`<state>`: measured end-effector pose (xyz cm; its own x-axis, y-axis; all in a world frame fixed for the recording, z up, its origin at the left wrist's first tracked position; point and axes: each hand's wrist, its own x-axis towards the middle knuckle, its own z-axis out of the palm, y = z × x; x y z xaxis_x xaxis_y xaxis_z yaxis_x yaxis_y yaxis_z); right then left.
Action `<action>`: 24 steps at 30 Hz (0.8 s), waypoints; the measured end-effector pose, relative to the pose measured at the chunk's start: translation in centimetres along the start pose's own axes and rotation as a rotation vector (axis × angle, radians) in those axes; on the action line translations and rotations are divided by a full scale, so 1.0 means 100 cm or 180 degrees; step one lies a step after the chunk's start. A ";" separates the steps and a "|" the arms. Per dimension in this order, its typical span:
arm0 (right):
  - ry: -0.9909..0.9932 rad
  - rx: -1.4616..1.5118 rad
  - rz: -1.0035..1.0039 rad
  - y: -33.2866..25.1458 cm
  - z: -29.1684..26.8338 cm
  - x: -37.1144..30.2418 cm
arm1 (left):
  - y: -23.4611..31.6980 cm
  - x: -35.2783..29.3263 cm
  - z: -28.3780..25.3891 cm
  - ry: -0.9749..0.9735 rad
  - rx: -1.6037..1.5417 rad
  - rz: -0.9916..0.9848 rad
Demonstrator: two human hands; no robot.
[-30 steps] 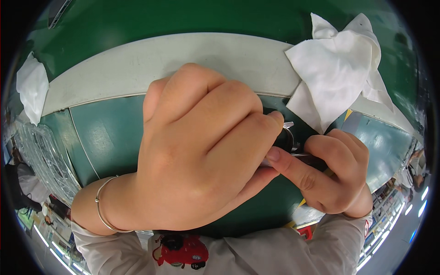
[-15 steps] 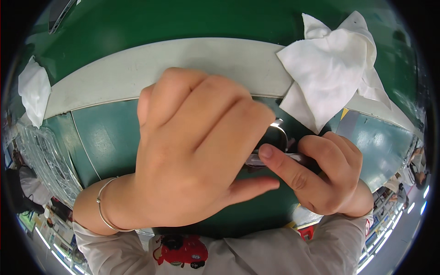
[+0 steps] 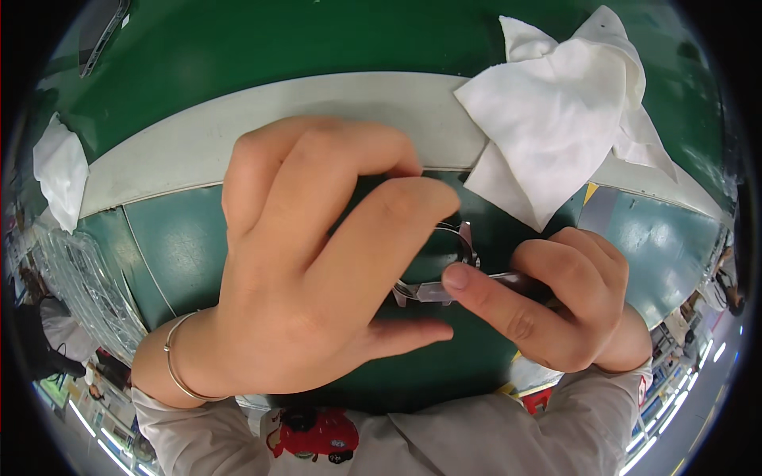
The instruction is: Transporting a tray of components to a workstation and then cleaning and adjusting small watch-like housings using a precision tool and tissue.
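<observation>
My left hand (image 3: 309, 254) is raised in the middle, its fingers bent and spread and the thumb stretched out apart from them. Just beyond the index finger is a round metal watch case (image 3: 468, 252), with lugs and a small crown on its rim. Part of that ring is hidden behind the left index finger, and I cannot tell whether the two touch. From the right, my right hand (image 3: 563, 309) is closed, its thumb pressing on a flat metal strip (image 3: 432, 292) at the lower edge of the case. The strip runs back under the curled right fingers.
A crumpled white cloth (image 3: 548, 119) lies at the far right, across a pale strip (image 3: 317, 99) on the green table (image 3: 262, 47). A smaller white cloth (image 3: 60, 170) is at the left, above clear plastic wrapping (image 3: 87, 266). A dark flat device (image 3: 101, 38) sits far left.
The watch case has shifted left and turned, showing more of its ring and crown. My left fingers have spread and drawn slightly left. The right thumb has dropped a little.
</observation>
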<state>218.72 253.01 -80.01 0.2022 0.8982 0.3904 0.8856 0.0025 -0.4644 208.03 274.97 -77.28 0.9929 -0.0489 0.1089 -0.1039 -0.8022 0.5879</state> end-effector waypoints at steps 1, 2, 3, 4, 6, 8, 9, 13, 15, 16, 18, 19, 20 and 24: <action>0.0002 0.0007 -0.0003 0.000 -0.001 0.000 | 0.001 0.003 -0.003 -0.0067 -0.0087 0.0006; 0.0027 0.0026 0.0074 0.001 -0.003 0.000 | 0.001 0.004 -0.004 -0.0133 -0.0179 0.0017; 0.0051 0.0046 0.0151 0.001 -0.003 0.000 | -0.002 0.003 -0.003 -0.0134 -0.0180 0.0016; 0.0049 0.0048 0.0152 0.001 -0.003 -0.001 | -0.006 0.001 -0.001 -0.0156 -0.0112 0.0186; 0.0083 -0.0022 0.0204 0.001 -0.003 0.000 | -0.009 0.001 -0.002 -0.0182 -0.0053 0.0362; 0.0097 -0.0065 0.0154 0.001 -0.002 0.001 | -0.006 0.000 -0.007 -0.0347 -0.0104 0.0181; 0.0117 -0.0108 0.0097 0.000 -0.001 0.002 | -0.002 -0.002 -0.007 -0.0345 -0.0089 0.0173; 0.0190 -0.0262 0.0006 -0.002 0.005 0.005 | 0.002 -0.003 -0.005 -0.0226 -0.0090 -0.0191; 0.0151 -0.0153 0.0055 -0.004 0.005 0.006 | -0.001 -0.002 -0.005 -0.0222 -0.0134 -0.0219; 0.0150 -0.0150 0.0052 -0.005 0.006 0.005 | -0.004 -0.001 -0.004 -0.0187 -0.0152 -0.0048; 0.0162 -0.0006 0.0081 -0.006 0.008 0.003 | -0.006 -0.002 -0.002 -0.0162 -0.0185 0.0125; 0.0156 -0.0005 0.0088 -0.007 0.009 0.004 | -0.006 -0.003 -0.001 -0.0184 -0.0129 0.0114; 0.0129 0.0034 0.0097 -0.009 0.010 0.005 | -0.005 -0.004 -0.001 -0.0202 -0.0061 0.0099; 0.0128 0.0035 0.0136 -0.011 0.014 0.007 | -0.003 -0.006 -0.001 -0.0160 -0.0070 0.0054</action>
<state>217.30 254.26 -80.37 0.2566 0.8792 0.4015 0.8712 -0.0306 -0.4899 207.50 275.28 -77.44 0.9926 -0.0925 0.0789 -0.1214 -0.7878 0.6038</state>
